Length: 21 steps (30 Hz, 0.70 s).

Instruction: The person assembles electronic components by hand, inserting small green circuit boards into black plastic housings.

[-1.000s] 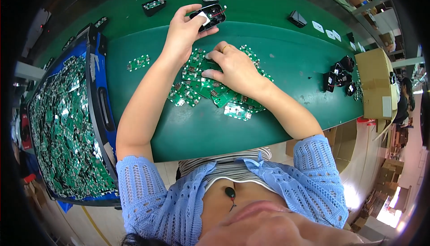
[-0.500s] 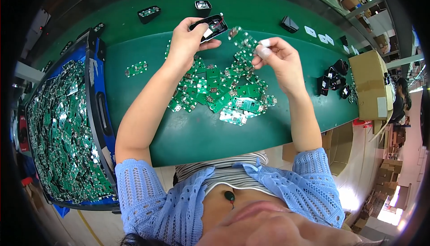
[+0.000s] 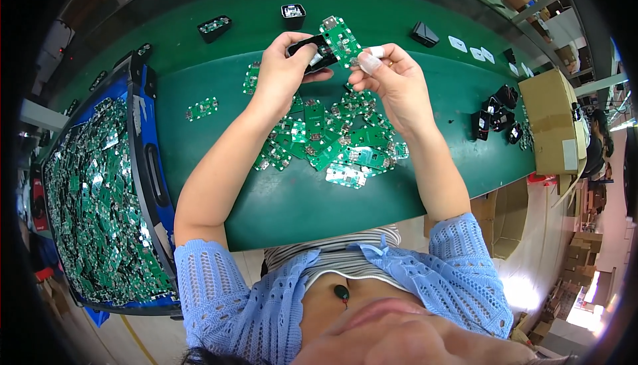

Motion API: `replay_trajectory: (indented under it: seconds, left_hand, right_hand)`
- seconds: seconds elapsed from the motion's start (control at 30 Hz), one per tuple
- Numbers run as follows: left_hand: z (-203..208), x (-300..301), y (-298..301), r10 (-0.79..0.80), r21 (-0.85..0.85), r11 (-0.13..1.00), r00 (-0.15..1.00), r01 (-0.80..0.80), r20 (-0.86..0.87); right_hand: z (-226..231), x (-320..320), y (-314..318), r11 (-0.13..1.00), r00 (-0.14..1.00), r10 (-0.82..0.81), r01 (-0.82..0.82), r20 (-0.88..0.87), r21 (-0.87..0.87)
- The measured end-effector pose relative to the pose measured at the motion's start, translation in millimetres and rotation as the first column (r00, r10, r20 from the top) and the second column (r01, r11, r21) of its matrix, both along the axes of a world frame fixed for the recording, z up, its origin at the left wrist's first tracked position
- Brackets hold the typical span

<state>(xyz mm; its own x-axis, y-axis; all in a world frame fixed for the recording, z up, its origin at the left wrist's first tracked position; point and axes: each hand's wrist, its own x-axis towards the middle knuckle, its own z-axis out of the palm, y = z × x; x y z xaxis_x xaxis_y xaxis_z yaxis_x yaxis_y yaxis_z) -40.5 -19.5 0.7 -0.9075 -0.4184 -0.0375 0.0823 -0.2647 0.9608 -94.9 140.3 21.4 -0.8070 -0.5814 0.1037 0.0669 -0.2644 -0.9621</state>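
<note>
Near the far side of the green table, my left hand (image 3: 284, 63) is closed round an open black plastic case (image 3: 323, 57), the thumb pressing inside it. A green circuit board (image 3: 341, 41) is pinched by its lower right corner in my right hand (image 3: 392, 76), whose thumb and fingertip wear white coverings. The board stands tilted right beside the case and overlaps its right edge; whether the two touch I cannot tell. Below both hands lies a loose heap of green circuit boards (image 3: 325, 138). One more board (image 3: 201, 108) lies apart on the left.
A blue crate (image 3: 147, 132) full of boards stands at the left. Filled black cases (image 3: 292, 15) sit on the green belt beyond, with a closed case (image 3: 424, 34) and white pieces (image 3: 458, 44) further right. Black parts (image 3: 492, 114) lie near a cardboard box (image 3: 546, 126).
My right hand has moved left and brought the board up against the case's side. My left hand has turned the case slightly, its thumb still in it.
</note>
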Motion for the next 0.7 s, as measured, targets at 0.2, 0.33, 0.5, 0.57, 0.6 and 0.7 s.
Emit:
replay_trajectory:
  seconds: [0.2,0.33,0.5,0.57,0.6,0.7]
  left_hand:
    - [0.7,0.3,0.7,-0.012,0.015,1.0,1.0,0.012,-0.013]
    - [-1.6,-0.3,1.6,-0.014,0.009,1.0,1.0,0.014,-0.021]
    - [3.5,2.4,-0.1,0.006,-0.011,1.0,1.0,-0.006,-0.027]
    - [3.8,2.8,-1.4,0.01,-0.003,1.0,0.999,-0.01,-0.038]
    - [4.0,2.7,-2.1,0.009,-0.004,1.0,0.999,-0.009,-0.04]
    - [4.5,2.0,-2.7,0.019,0.006,1.0,0.999,-0.019,-0.043]
  right_hand:
    - [-4.3,-2.8,-0.4,1.0,1.0,-0.013,0.012,0.015,0.014]
    - [-3.2,-1.1,-1.6,1.0,1.0,-0.016,0.016,0.02,0.017]
    - [-5.2,-7.9,3.2,0.991,0.992,-0.126,0.126,0.0,0.032]
    - [-6.6,-8.7,6.2,0.992,0.992,-0.123,0.122,0.009,0.029]
    - [-6.9,-8.3,7.4,0.993,0.993,-0.118,0.117,0.021,0.026]
    - [-8.6,-5.4,6.9,0.999,0.998,-0.034,0.033,0.052,0.022]
